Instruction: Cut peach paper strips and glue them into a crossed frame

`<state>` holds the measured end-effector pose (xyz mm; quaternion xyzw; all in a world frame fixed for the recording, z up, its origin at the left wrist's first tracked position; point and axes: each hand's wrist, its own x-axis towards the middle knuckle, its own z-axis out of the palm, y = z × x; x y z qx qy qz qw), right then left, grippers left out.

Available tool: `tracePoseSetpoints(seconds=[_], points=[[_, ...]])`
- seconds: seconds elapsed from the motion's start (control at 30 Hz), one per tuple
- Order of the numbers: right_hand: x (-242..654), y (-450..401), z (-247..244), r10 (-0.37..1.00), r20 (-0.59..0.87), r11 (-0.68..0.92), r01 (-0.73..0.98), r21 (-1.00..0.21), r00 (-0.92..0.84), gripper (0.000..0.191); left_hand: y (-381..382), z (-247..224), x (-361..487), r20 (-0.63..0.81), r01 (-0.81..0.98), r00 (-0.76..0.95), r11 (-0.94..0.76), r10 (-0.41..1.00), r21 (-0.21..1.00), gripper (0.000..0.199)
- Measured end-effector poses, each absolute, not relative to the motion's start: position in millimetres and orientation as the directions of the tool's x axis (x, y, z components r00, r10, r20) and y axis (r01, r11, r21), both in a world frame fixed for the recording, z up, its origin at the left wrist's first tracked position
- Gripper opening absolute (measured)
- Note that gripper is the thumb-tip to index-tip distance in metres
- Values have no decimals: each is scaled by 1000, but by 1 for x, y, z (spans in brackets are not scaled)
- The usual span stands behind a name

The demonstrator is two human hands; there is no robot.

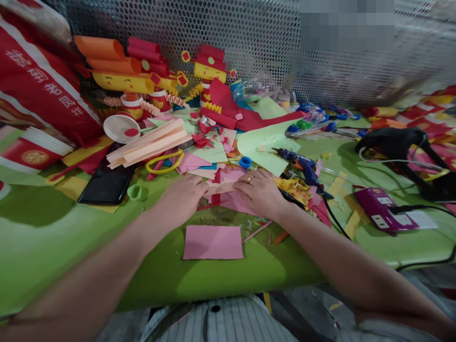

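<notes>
Littered green table, perforated metal screen behind, both hands pinching peach paper strip

L grip & R grip: fingertips blurred, exact hold on pale paper strip unclear, its ends covered by fingers. Both forearms cut off at frame edges. Phone's far end hidden under peach strips. Red-hat doll mostly behind orange-hair doll. Red bag & cup cut off L. Grey block hides pt of mesh wall. Red/orange stuff far R: blurred, cut off, can't ID. Blk thing nearby: ID unclear too. Purple socket box: label too small to read.
</notes>
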<state>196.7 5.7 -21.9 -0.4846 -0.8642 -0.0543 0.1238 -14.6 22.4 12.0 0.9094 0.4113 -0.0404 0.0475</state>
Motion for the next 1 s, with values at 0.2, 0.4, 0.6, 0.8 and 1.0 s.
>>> tracePoseSetpoints(seconds=[0.2, 0.4, 0.6, 0.8, 1.0], points=[[200, 7, -27, 800, 305, 542, 840, 1, -516, 21, 21, 7, -14, -105, 730, 683, -679, 723, 76, 22], [200, 8, -34, 790, 351, 519, 853, 56, -504, 23, 22, 5, -13, -79, 756, 655, -652, 752, 62, 20], [200, 9, -34, 788, 379, 517, 856, 19, -485, 28, 26, 4, -10, -47, 785, 620, -618, 783, 48, 20], [199, 8, -32, 830, 323, 476, 879, 12, -454, 29, 29, 5, -8, -80, 824, 566, -558, 821, 101, 29], [193, 7, -25, 886, 205, 420, 907, 24, -415, 33, 33, 4, -8, -82, 858, 507, -493, 858, 147, 27]])
